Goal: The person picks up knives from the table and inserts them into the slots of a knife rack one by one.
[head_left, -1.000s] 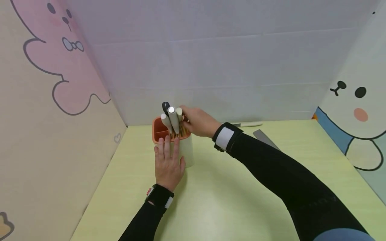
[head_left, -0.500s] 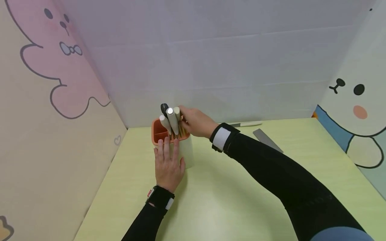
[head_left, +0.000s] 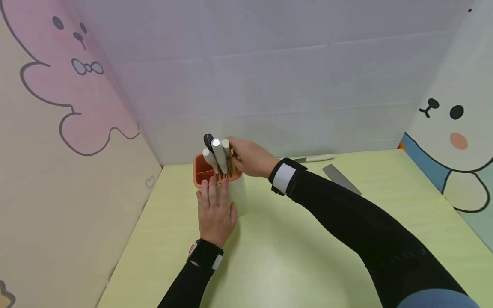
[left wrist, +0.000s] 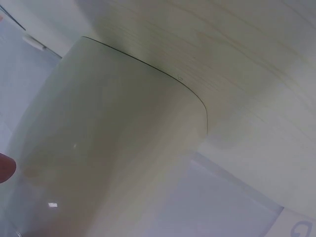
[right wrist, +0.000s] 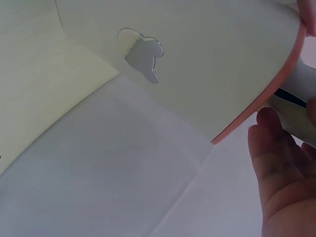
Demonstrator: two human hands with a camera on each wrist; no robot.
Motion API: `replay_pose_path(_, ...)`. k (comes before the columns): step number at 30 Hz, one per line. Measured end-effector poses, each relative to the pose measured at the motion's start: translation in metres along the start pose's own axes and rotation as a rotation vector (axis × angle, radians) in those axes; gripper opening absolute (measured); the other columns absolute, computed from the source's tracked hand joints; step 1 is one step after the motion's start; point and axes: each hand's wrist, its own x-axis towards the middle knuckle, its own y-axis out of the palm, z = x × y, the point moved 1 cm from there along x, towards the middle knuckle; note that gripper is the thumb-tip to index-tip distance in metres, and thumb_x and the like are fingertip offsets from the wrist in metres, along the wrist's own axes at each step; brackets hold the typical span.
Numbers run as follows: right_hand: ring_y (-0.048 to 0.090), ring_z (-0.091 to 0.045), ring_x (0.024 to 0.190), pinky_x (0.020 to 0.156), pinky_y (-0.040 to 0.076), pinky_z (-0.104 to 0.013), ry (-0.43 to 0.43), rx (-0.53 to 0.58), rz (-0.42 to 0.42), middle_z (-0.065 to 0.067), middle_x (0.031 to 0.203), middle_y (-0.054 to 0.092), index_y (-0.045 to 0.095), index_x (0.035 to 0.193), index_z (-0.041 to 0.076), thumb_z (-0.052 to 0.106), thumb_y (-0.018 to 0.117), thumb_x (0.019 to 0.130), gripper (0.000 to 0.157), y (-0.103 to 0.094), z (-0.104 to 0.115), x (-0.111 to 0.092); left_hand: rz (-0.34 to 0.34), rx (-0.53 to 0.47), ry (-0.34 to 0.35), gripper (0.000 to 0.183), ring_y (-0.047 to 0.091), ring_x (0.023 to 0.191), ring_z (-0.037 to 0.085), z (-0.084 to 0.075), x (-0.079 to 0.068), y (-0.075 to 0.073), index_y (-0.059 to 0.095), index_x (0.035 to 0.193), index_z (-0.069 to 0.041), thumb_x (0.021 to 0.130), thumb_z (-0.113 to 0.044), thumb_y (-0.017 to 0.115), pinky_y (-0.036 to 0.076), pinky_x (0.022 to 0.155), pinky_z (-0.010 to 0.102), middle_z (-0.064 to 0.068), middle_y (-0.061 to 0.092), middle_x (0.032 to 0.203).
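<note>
A cream knife holder with an orange rim stands on the table near the back wall. My left hand lies against its front with straight fingers, fingertips at the rim. At the rim's right side my right hand pinches the cream handle of a knife, whose blade is down in the holder. Beside it stand two more pale handles and one black handle. The right wrist view shows fingers at the handle, close to the orange rim. A fingertip touches the smooth holder wall in the left wrist view.
Right of the holder, a knife with a pale handle lies along the table's back edge, partly hidden by the right wrist. A flat grey strip lies nearer, beside the right sleeve. Walls with cartoon figures enclose the table.
The head view has tilted slightly. Both hands keep their places at the holder, the right fingers on the same handle.
</note>
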Motion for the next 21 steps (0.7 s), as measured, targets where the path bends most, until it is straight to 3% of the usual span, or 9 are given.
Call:
replay_pose_path(3,0.059,-0.015,0.095,0.078,0.053,-0.028,0.026,0.039,0.014,-0.009,0.114,0.060,0.040,0.132,0.006,0.010,0.053,0.094,0.040,-0.004,-0.002,-0.005,0.000,-0.004,-0.001,0.083,0.014,0.138,0.039,0.001,0.000,0.000,0.021,0.148,-0.005,0.081,-0.031,0.064,0.026,0.107,0.057,0.022,0.015,0.152)
replay_pose_path(8,0.058,-0.015,0.098,0.079,0.052,-0.031,0.142,0.054,0.007,-0.008,0.125,0.056,0.034,0.140,0.011,0.012,0.051,0.095,0.049,-0.017,-0.020,-0.025,-0.009,-0.003,-0.003,0.082,0.015,0.137,0.039,0.004,-0.002,0.000,0.022,0.147,-0.005,0.080,-0.030,0.063,0.027,0.106,0.057,0.023,0.017,0.151)
replay_pose_path(15,0.054,-0.026,0.107,0.088,0.048,-0.043,0.365,0.012,-0.080,-0.015,0.125,0.054,0.041,0.135,0.008,0.019,0.050,0.096,0.042,-0.040,-0.084,-0.071,-0.040,-0.024,-0.020,0.080,0.017,0.136,0.041,0.013,-0.005,-0.003,0.025,0.146,-0.005,0.080,-0.027,0.064,0.026,0.107,0.058,0.023,0.021,0.149)
replay_pose_path(21,0.048,-0.038,0.113,0.090,0.043,-0.053,0.567,-0.049,-0.052,-0.025,0.130,0.048,0.041,0.135,0.002,0.017,0.049,0.096,0.042,-0.045,-0.137,-0.115,-0.053,-0.026,-0.021,0.080,0.018,0.136,0.041,0.022,-0.008,-0.008,0.026,0.146,-0.005,0.078,-0.026,0.064,0.027,0.106,0.058,0.023,0.021,0.149)
